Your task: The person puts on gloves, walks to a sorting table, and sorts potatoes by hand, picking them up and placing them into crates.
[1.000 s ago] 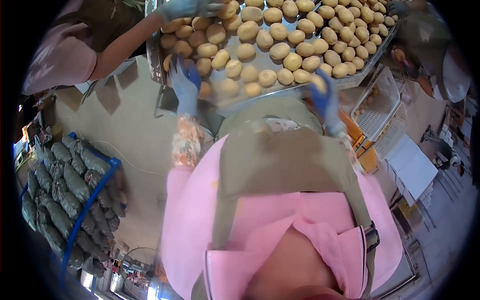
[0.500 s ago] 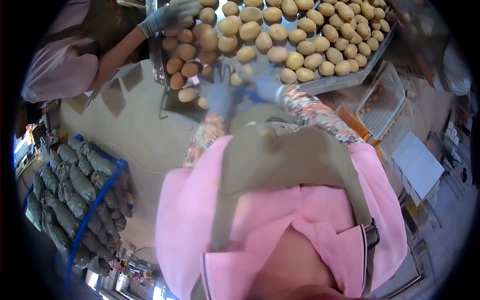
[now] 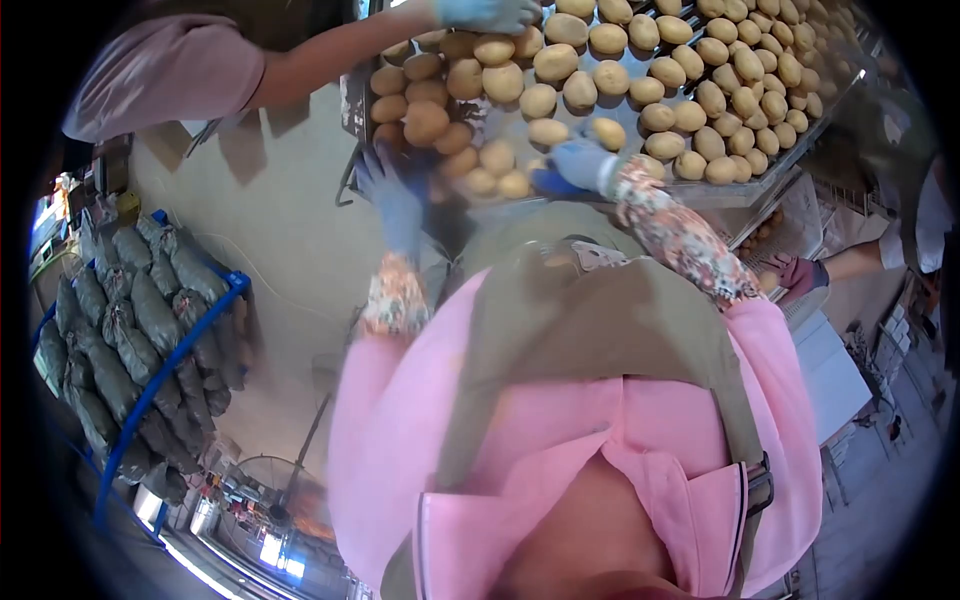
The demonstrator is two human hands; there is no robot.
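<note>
Several dozen potatoes (image 3: pixel 640 70) are spread on one table (image 3: pixel 720 188) at the upper middle of the frame, where the left hand (image 3: pixel 390 195) is held with fingers (image 3: pixel 375 165) spread, while the grip of the blurred right hand (image 3: pixel 580 163) cannot be told.

Produce packing plant: potato sorting table (image 3: pixel 760 190), stacked sacks (image 3: pixel 130 330).

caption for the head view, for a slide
Gloved left hand and right hand reach into a tray of potatoes beside a co-worker's hand

Blue-gloved left hand (image 3: pixel 392 200) and right hand (image 3: pixel 580 162), floral sleeves (image 3: pixel 680 235), tan potatoes (image 3: pixel 600 78), pink shirt (image 3: pixel 600 430)
</note>
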